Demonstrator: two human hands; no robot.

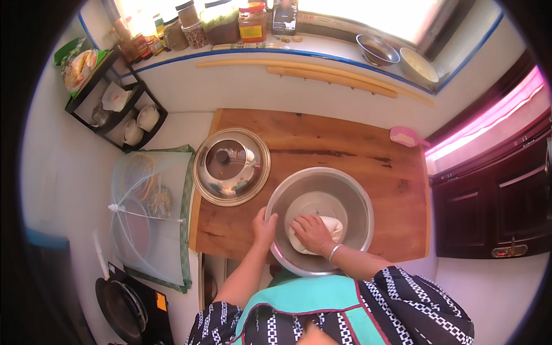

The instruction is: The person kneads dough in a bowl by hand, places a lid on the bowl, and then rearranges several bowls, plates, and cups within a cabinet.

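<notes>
A wide steel bowl (359, 198) stands near the front edge of the wooden board. Inside it lies a lump of white dough (332, 226), smooth and rounded. My left hand (264, 226) grips the bowl's left rim, thumb at the top edge and the other fingers hidden outside. Over the dough, my right hand (311, 233) presses down with its fingers close together and curled onto it, covering part of the lump. A pale bracelet circles the right wrist.
On the wooden board (322, 135), a domed steel lid (232, 167) sits left of the bowl. A pink scoop (405, 137) lies at the far right corner. Leftward are a mesh food cover (152, 218), a pan (118, 310) and a black rack (118, 106). Rolling pins (330, 80) lie along the back.
</notes>
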